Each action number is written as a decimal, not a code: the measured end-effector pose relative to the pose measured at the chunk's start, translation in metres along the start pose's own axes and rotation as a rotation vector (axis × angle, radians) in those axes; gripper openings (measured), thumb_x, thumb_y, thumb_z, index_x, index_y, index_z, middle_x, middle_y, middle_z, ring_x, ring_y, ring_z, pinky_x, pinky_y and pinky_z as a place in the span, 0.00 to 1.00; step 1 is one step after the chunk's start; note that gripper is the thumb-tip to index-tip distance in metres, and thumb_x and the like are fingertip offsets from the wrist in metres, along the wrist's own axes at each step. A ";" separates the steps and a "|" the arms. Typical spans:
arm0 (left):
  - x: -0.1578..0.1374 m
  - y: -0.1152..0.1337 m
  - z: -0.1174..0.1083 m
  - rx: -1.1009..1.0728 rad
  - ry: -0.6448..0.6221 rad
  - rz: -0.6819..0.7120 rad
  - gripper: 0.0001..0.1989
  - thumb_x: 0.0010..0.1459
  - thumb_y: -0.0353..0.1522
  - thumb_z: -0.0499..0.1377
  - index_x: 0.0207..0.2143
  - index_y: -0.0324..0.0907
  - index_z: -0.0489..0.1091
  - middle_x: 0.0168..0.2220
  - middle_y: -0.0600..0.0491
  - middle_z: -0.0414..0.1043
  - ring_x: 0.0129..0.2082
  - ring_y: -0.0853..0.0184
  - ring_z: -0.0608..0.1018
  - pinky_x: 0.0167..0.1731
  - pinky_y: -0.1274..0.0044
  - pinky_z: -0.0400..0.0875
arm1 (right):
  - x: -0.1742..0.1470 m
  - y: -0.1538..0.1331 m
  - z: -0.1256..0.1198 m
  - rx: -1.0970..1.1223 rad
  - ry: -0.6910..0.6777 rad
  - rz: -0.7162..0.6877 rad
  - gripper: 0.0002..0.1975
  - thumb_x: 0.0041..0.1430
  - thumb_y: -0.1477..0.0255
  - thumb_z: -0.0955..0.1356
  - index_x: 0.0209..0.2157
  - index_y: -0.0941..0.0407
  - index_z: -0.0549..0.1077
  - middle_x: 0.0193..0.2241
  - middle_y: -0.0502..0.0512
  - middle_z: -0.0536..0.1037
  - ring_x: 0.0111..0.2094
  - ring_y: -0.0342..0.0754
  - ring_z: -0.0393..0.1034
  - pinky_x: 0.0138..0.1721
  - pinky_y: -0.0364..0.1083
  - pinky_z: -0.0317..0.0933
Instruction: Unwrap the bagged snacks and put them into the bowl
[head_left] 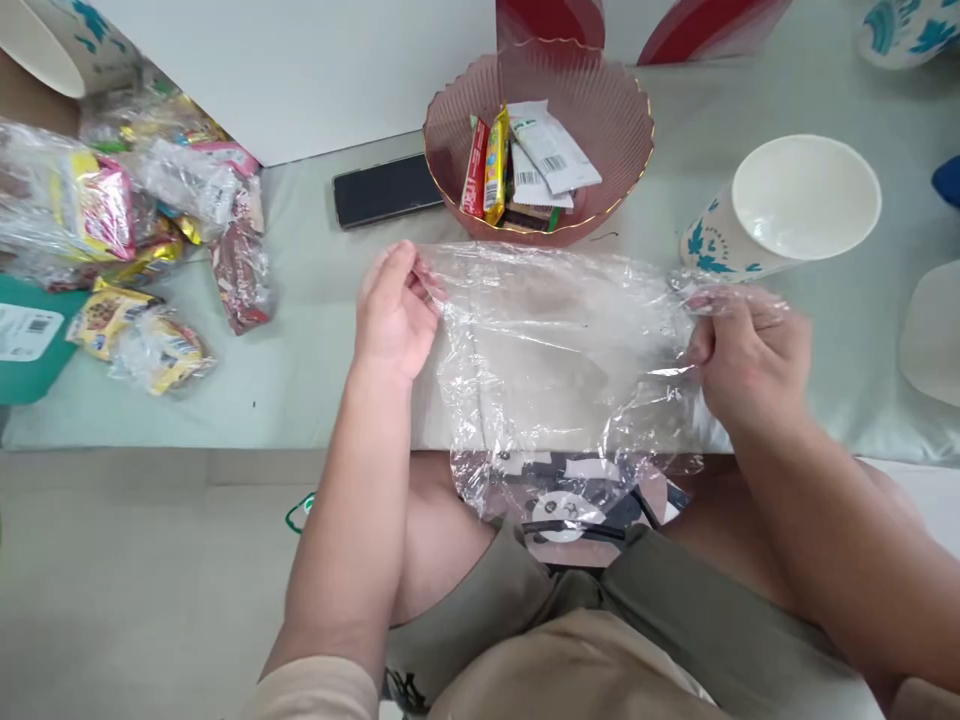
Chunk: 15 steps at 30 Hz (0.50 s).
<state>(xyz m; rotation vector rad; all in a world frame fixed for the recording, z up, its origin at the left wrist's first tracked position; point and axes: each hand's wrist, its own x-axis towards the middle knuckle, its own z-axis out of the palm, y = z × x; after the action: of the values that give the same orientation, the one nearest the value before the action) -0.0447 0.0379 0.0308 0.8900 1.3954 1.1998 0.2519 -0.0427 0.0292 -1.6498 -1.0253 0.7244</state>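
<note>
A clear plastic bag [555,340] is spread between my two hands, its lower end hanging past the table's front edge over my lap. My left hand [397,315] pinches its upper left corner. At the upper right, my right hand [754,350] is closed around a bunched part of the same bag. Just beyond the bag stands a pink ribbed bowl [615,130] with a gold rim, holding several small wrapped snacks [555,150]. A white paper cup [802,200] with blue leaf prints leans near my right hand.
A dark phone [386,190] lies left of the bowl. Several wrapped snacks [105,210] are piled at the far left, beside a green container [37,350]. A white panel [315,70] rises behind. Another printed cup [911,35] is at the upper right.
</note>
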 end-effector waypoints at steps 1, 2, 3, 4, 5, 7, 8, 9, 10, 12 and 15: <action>-0.005 0.002 0.003 -0.043 -0.079 -0.064 0.25 0.60 0.58 0.60 0.35 0.45 0.72 0.33 0.50 0.76 0.36 0.64 0.81 0.32 0.74 0.75 | 0.000 0.001 0.000 0.010 0.000 -0.008 0.10 0.61 0.71 0.66 0.28 0.57 0.77 0.11 0.44 0.64 0.11 0.39 0.55 0.13 0.41 0.46; -0.010 0.003 0.005 -0.071 -0.200 -0.135 0.27 0.57 0.60 0.62 0.37 0.45 0.73 0.36 0.47 0.78 0.39 0.61 0.83 0.34 0.71 0.77 | 0.000 0.002 0.000 0.018 0.005 -0.016 0.11 0.62 0.70 0.66 0.28 0.57 0.77 0.11 0.44 0.65 0.11 0.39 0.55 0.13 0.41 0.46; -0.014 0.004 0.006 -0.068 -0.337 -0.211 0.29 0.52 0.59 0.66 0.39 0.44 0.74 0.38 0.46 0.79 0.40 0.58 0.84 0.36 0.69 0.78 | 0.001 0.003 0.000 0.021 0.018 -0.022 0.11 0.62 0.70 0.66 0.28 0.57 0.77 0.12 0.44 0.65 0.11 0.39 0.55 0.13 0.41 0.46; -0.018 0.004 0.006 -0.035 -0.467 -0.286 0.31 0.46 0.56 0.72 0.41 0.43 0.74 0.38 0.45 0.80 0.40 0.57 0.84 0.36 0.68 0.79 | 0.001 0.004 0.000 0.021 0.031 -0.024 0.11 0.62 0.70 0.66 0.28 0.57 0.77 0.12 0.43 0.64 0.11 0.38 0.55 0.13 0.40 0.46; -0.022 0.003 0.006 0.021 -0.561 -0.348 0.31 0.41 0.51 0.76 0.42 0.42 0.75 0.37 0.45 0.81 0.37 0.58 0.84 0.34 0.70 0.79 | 0.002 0.004 -0.001 0.021 0.044 -0.028 0.11 0.62 0.71 0.66 0.27 0.57 0.76 0.11 0.43 0.64 0.11 0.38 0.54 0.13 0.41 0.45; -0.025 0.001 0.004 0.126 -0.597 -0.401 0.26 0.38 0.42 0.78 0.38 0.41 0.77 0.32 0.48 0.80 0.28 0.66 0.81 0.26 0.77 0.75 | 0.003 0.005 -0.004 0.033 0.059 -0.041 0.11 0.61 0.71 0.66 0.26 0.57 0.75 0.11 0.43 0.63 0.10 0.39 0.53 0.12 0.41 0.44; -0.025 0.000 0.003 0.145 -0.554 -0.382 0.21 0.41 0.40 0.77 0.34 0.40 0.77 0.28 0.51 0.78 0.23 0.70 0.77 0.22 0.80 0.71 | 0.004 0.006 -0.006 0.042 0.065 -0.046 0.10 0.61 0.70 0.66 0.27 0.57 0.75 0.11 0.43 0.63 0.10 0.39 0.53 0.12 0.41 0.44; -0.025 -0.001 0.002 0.142 -0.494 -0.341 0.16 0.45 0.38 0.75 0.30 0.40 0.76 0.25 0.53 0.75 0.20 0.74 0.73 0.19 0.82 0.66 | 0.005 0.007 -0.009 0.052 0.069 -0.050 0.10 0.61 0.69 0.67 0.27 0.57 0.75 0.10 0.43 0.63 0.10 0.39 0.53 0.12 0.41 0.44; -0.024 -0.002 0.002 0.125 -0.434 -0.294 0.12 0.48 0.37 0.72 0.28 0.40 0.75 0.23 0.54 0.72 0.18 0.76 0.70 0.17 0.83 0.63 | 0.006 0.009 -0.012 0.060 0.072 -0.054 0.10 0.62 0.68 0.68 0.28 0.57 0.75 0.10 0.43 0.63 0.10 0.39 0.52 0.12 0.41 0.44; -0.021 -0.002 0.002 0.102 -0.341 -0.220 0.09 0.53 0.35 0.69 0.26 0.40 0.74 0.21 0.56 0.68 0.17 0.78 0.67 0.15 0.84 0.59 | 0.008 0.012 -0.017 0.069 0.076 -0.061 0.12 0.63 0.65 0.69 0.29 0.57 0.75 0.10 0.43 0.63 0.10 0.39 0.52 0.12 0.42 0.46; -0.017 -0.002 0.003 0.109 -0.252 -0.167 0.09 0.58 0.33 0.65 0.26 0.41 0.72 0.20 0.58 0.63 0.16 0.78 0.63 0.15 0.84 0.57 | 0.010 0.014 -0.022 0.070 0.098 -0.064 0.14 0.63 0.62 0.68 0.28 0.57 0.75 0.09 0.43 0.62 0.09 0.40 0.52 0.11 0.43 0.45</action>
<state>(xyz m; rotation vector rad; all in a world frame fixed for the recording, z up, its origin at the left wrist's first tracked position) -0.0382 0.0219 0.0332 0.9458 1.3109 0.8605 0.2787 -0.0449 0.0225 -1.5702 -0.9679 0.6244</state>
